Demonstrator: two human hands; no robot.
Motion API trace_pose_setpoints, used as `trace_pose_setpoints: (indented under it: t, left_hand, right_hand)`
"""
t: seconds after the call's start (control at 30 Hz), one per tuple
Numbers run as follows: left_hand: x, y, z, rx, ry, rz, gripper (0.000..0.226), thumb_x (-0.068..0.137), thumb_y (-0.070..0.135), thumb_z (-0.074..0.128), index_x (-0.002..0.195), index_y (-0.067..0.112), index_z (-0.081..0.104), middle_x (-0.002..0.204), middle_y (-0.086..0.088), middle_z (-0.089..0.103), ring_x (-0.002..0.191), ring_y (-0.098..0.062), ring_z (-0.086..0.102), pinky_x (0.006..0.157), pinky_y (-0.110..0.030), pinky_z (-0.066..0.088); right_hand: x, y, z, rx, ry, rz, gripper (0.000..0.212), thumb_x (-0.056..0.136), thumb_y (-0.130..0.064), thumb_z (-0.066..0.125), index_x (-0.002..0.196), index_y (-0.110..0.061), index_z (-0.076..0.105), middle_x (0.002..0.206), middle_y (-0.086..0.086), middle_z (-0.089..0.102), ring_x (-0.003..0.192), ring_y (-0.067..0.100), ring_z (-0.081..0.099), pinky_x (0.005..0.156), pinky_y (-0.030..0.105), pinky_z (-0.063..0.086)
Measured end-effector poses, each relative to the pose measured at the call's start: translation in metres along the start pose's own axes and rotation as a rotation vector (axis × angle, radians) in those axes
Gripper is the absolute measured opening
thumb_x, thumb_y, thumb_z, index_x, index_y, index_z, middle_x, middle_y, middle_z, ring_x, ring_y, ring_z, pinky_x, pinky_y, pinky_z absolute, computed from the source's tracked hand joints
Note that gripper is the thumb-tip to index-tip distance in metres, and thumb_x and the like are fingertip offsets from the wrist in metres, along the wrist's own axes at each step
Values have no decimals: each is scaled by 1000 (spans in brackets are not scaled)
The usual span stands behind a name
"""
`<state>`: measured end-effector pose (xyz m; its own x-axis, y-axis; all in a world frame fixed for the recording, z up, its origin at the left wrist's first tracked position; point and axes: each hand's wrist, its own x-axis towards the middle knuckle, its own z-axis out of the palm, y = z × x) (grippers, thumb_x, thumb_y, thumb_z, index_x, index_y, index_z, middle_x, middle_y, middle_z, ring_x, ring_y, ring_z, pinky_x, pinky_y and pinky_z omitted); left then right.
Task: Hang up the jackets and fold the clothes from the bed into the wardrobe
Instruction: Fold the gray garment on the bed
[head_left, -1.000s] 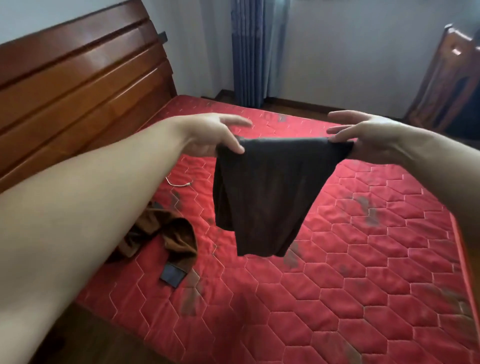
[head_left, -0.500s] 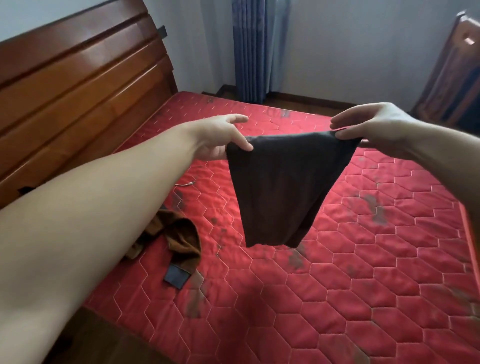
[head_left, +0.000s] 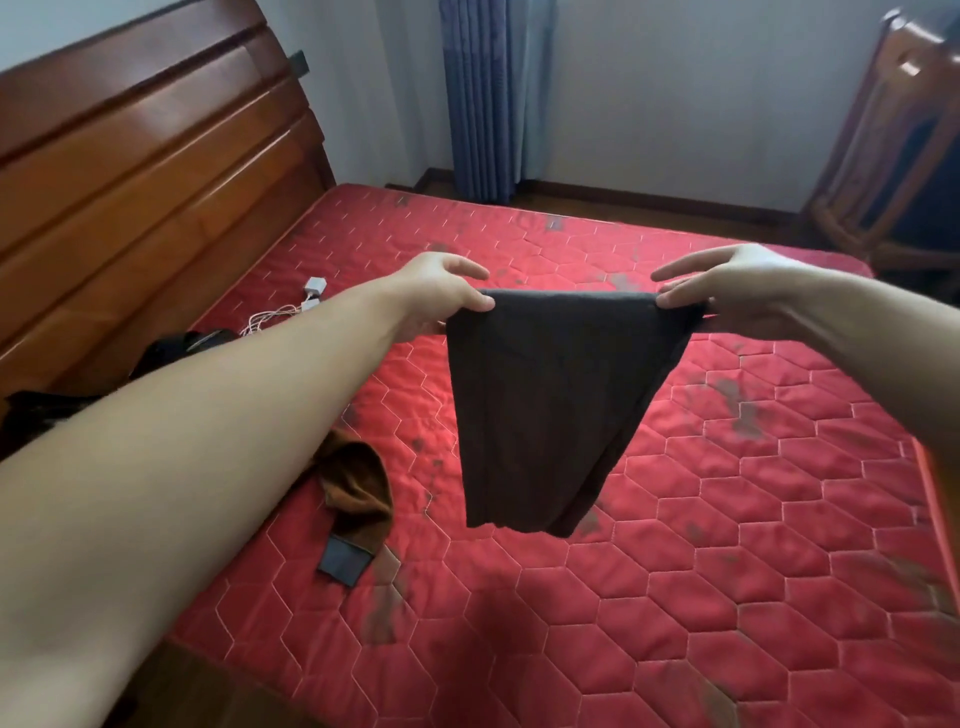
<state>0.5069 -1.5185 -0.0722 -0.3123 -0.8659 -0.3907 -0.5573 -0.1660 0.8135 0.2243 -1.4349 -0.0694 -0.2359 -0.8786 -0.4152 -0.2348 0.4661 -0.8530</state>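
Red quilted bed (head_left: 675, 597) lies below you as your left hand (head_left: 441, 293) and right hand (head_left: 727, 291) each pinch a top corner of the dark garment (head_left: 545, 415), possibly folded, hanging above its middle.

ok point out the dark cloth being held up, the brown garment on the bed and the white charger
dark cloth (head_left: 550, 405), head view, middle of the hanging fabric
brown garment (head_left: 358, 483), head view, its rumpled brown part on the mattress
white charger (head_left: 315, 285), head view, the plug body near the headboard
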Motion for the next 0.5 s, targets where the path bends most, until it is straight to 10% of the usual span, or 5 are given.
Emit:
trace_pose_setpoints:
  t: [0.13, 0.27, 0.5]
  left_hand:
    - [13, -3, 3, 116, -56, 58, 47, 80, -2, 72, 123, 17, 65, 117, -5, 63, 107, -21, 60, 95, -34, 52]
    - [30, -6, 13, 472, 45, 244, 35, 78, 7, 77, 112, 15, 73, 104, -2, 69, 98, -18, 62, 79, -27, 47]
    - [70, 15, -7, 574, 463, 523, 21, 76, 27, 80, 97, 24, 77, 112, 0, 60, 106, -20, 55, 88, -34, 48]
  right_hand:
    - [10, 1, 11, -231, 36, -157, 38, 75, 0, 77, 108, -17, 70, 107, 6, 65, 93, 16, 61, 81, 29, 49]
    - [35, 11, 27, -976, 125, -371, 26, 69, -12, 79, 93, -14, 70, 94, 8, 53, 97, 27, 52, 75, 29, 41]
    - [52, -22, 9, -1079, 500, -672, 14, 81, -15, 67, 90, -10, 77, 124, 6, 63, 118, 40, 48, 100, 46, 40]
